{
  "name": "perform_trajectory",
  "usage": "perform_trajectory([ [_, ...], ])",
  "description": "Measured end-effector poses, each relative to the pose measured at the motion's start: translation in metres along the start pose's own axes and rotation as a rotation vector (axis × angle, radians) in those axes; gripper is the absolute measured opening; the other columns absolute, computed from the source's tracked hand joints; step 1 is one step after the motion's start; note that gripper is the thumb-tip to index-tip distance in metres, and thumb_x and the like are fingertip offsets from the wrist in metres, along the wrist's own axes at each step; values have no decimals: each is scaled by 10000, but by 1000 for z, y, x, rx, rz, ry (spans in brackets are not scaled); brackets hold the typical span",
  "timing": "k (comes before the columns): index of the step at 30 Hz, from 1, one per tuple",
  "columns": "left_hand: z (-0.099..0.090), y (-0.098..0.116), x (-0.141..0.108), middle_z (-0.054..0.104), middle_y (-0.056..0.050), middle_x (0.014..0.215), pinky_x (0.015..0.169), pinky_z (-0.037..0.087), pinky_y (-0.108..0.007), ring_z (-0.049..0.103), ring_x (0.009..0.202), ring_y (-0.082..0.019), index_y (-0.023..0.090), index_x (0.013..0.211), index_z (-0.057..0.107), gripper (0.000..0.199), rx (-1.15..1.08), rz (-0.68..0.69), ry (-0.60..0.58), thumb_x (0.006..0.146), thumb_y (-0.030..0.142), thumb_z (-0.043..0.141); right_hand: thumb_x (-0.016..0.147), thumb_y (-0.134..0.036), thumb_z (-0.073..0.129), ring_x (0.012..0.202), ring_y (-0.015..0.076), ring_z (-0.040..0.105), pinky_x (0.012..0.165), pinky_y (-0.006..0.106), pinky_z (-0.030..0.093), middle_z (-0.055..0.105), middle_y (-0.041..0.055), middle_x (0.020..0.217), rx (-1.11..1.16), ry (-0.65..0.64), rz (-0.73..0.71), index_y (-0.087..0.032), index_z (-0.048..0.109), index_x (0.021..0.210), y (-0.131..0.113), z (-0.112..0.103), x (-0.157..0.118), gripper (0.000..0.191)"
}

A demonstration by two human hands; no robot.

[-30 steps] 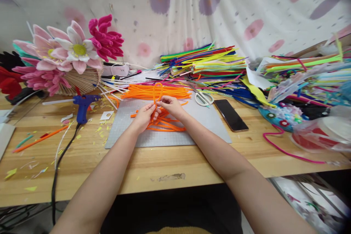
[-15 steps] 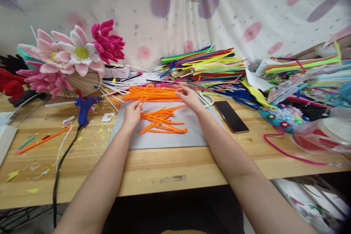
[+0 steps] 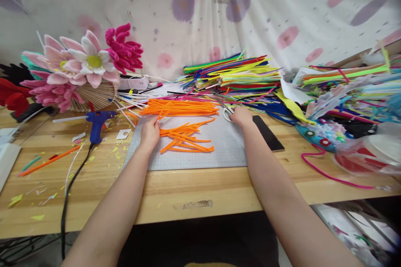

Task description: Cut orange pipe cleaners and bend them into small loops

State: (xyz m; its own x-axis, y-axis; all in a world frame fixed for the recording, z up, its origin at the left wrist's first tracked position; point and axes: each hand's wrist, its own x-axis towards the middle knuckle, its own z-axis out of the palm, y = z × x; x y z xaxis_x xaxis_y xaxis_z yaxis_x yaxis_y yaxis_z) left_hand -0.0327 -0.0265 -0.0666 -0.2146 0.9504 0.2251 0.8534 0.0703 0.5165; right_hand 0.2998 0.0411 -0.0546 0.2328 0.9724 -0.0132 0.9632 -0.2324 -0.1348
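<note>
My left hand (image 3: 151, 132) is closed on a looped orange pipe cleaner (image 3: 164, 110) at the left side of the grey cutting mat (image 3: 194, 163). Fingers of my right hand (image 3: 241, 116) are closed on the pale handles of the scissors (image 3: 228, 113), near the mat's upper right corner. Across the back of the mat lies a bundle of orange pipe cleaners (image 3: 184, 107). Shorter orange pieces (image 3: 188, 137) lie crossed on the mat between my hands.
A black phone (image 3: 268, 134) lies beside my right wrist. At left are a blue glue gun (image 3: 96, 127) with its cord and fuzzy flowers (image 3: 94, 60). Colourful pipe cleaners (image 3: 234, 73) are piled behind; a pink strand (image 3: 332, 177) lies at right.
My right hand has moved right, from the end of the orange bundle to the scissors, and closed on them. My left hand has shifted slightly left and down with the looped pipe cleaner.
</note>
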Motion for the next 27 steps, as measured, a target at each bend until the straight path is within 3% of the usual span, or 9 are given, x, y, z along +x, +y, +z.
perform_trajectory([
  [5, 2, -5, 2, 667, -86, 824, 658, 382, -275, 578, 749, -205, 147, 989, 648, 334, 0, 0, 5, 835, 231, 364, 729, -213, 528, 832, 225, 593, 659, 270, 409, 647, 142, 944, 26, -161, -88, -140, 636, 882, 7, -14, 3, 201],
  [9, 2, -6, 2, 666, -87, 841, 679, 388, -279, 580, 773, -208, 147, 1022, 639, 344, 2, -17, 11, 836, 240, 365, 686, -173, 540, 693, 185, 573, 575, 247, 385, 657, 95, 803, 120, -210, -142, -133, 630, 774, 20, -30, 0, 132],
  [14, 1, -2, 0, 659, -74, 807, 666, 385, -265, 572, 744, -193, 144, 961, 647, 324, -23, 13, 4, 832, 221, 360, 678, -184, 588, 657, 126, 553, 601, 217, 409, 638, 38, 756, 711, -323, -213, -144, 608, 788, 27, -49, -13, 119],
  [17, 1, 3, -2, 653, -66, 789, 652, 379, -256, 568, 728, -184, 147, 926, 647, 311, -44, 34, 2, 830, 209, 358, 673, -237, 645, 630, 106, 546, 609, 219, 424, 616, 31, 740, 1103, -489, -275, -141, 591, 835, 6, -49, -22, 197],
  [20, 2, 7, -4, 646, -62, 771, 648, 375, -254, 565, 718, -181, 149, 913, 646, 306, -57, 45, -9, 826, 202, 357, 687, -324, 665, 547, 85, 493, 534, 213, 406, 574, 14, 672, 1434, -705, -348, -134, 577, 839, -31, -35, -32, 259],
  [24, 2, 7, -5, 633, -56, 739, 629, 366, -255, 553, 683, -177, 147, 894, 641, 305, -73, 47, -23, 829, 220, 352, 821, -529, 432, 610, 121, 509, 577, 260, 442, 577, 47, 720, 1822, -987, -332, -140, 556, 864, -80, -10, -51, 411],
  [27, 3, 6, -4, 621, -47, 701, 603, 357, -252, 541, 644, -169, 155, 858, 642, 296, -103, 18, -14, 823, 227, 357, 803, -648, 317, 699, 159, 538, 670, 313, 465, 601, 111, 817, 1965, -1214, -303, -107, 549, 890, -97, 1, -64, 595],
])
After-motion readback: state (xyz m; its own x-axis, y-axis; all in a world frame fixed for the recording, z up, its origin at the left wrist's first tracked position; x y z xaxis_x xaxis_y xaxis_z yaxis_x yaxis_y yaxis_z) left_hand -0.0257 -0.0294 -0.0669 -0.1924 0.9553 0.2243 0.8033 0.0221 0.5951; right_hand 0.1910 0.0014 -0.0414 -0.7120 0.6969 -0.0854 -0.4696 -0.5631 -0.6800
